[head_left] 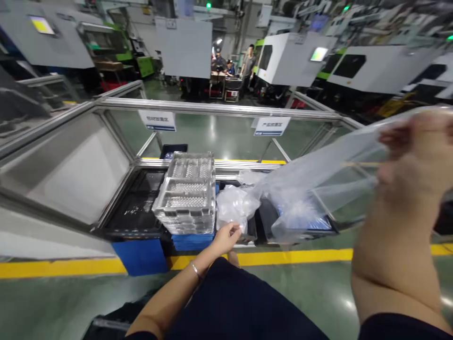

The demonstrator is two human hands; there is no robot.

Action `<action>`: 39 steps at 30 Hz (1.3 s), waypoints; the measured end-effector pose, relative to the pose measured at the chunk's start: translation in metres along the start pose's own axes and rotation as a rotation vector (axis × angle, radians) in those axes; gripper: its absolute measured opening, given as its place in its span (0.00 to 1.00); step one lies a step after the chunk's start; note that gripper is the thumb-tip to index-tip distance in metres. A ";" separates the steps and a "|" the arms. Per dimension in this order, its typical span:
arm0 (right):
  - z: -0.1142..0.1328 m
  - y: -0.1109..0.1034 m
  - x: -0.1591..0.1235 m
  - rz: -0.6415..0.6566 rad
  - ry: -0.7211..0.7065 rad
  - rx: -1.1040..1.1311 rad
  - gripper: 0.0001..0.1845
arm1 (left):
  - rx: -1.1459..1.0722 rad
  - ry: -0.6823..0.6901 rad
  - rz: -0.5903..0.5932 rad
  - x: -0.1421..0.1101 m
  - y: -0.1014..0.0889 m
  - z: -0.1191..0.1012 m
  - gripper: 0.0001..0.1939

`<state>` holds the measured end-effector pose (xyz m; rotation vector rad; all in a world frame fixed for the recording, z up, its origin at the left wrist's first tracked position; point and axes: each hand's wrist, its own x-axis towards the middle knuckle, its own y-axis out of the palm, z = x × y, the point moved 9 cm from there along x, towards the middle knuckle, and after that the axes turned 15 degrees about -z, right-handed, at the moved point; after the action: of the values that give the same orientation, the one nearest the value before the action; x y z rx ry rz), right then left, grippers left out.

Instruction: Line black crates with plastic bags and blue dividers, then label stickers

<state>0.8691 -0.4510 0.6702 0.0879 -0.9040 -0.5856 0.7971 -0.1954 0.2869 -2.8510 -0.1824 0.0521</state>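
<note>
My right hand [417, 146], raised high at the right and partly blurred, is closed on a clear plastic bag [329, 156]. The bag stretches down and left from it, over the black trays. Low in the middle, my left hand [226, 238] has its fingers curled together against crumpled clear plastic [237, 205]. Whether this bunch belongs to the same bag as the raised sheet, I cannot tell. Just left of that hand stands a stack of clear plastic blister trays [187, 193] on blue boxes [193, 242].
An aluminium frame [212, 107] with two hanging signs [272, 125] surrounds the work spot. Black trays [136, 200] lie at the left, above a blue panel [141, 257]. A blue-lined black tray [318, 222] is at the right. Machines and several people [247, 63] are beyond.
</note>
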 end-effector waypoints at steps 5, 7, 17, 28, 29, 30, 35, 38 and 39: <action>-0.020 0.021 -0.060 0.295 0.086 -0.321 0.13 | -0.028 0.391 -0.198 0.001 0.006 -0.096 0.21; -0.032 0.030 -0.084 0.394 0.113 -0.326 0.18 | -0.003 0.496 -0.408 0.001 0.000 -0.130 0.33; -0.075 0.016 -0.099 0.444 0.016 -0.423 0.24 | 0.417 0.909 -0.799 0.003 0.020 -0.221 0.13; -0.171 -0.021 -0.120 0.437 0.537 -0.294 0.26 | 0.348 0.383 -0.266 0.038 0.072 -0.181 0.07; -0.178 -0.023 -0.126 0.440 0.583 -0.271 0.27 | 0.235 0.286 -0.203 0.041 0.078 -0.171 0.06; -0.183 -0.025 -0.132 0.449 0.625 -0.241 0.27 | 0.120 0.190 -0.153 0.044 0.084 -0.161 0.06; -0.198 -0.037 -0.166 0.524 0.832 -0.094 0.26 | -0.291 -0.090 -0.047 0.041 0.103 -0.130 0.16; -0.207 -0.057 -0.203 0.577 1.038 -0.068 0.26 | -0.431 -0.195 -0.009 0.035 0.112 -0.117 0.21; -0.209 -0.064 -0.217 0.598 1.085 -0.066 0.26 | -0.448 -0.222 -0.002 0.033 0.115 -0.111 0.22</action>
<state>0.8969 -0.4288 0.3645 0.0572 0.1658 0.0427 0.8494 -0.3310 0.3602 -3.2872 -0.2723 0.3733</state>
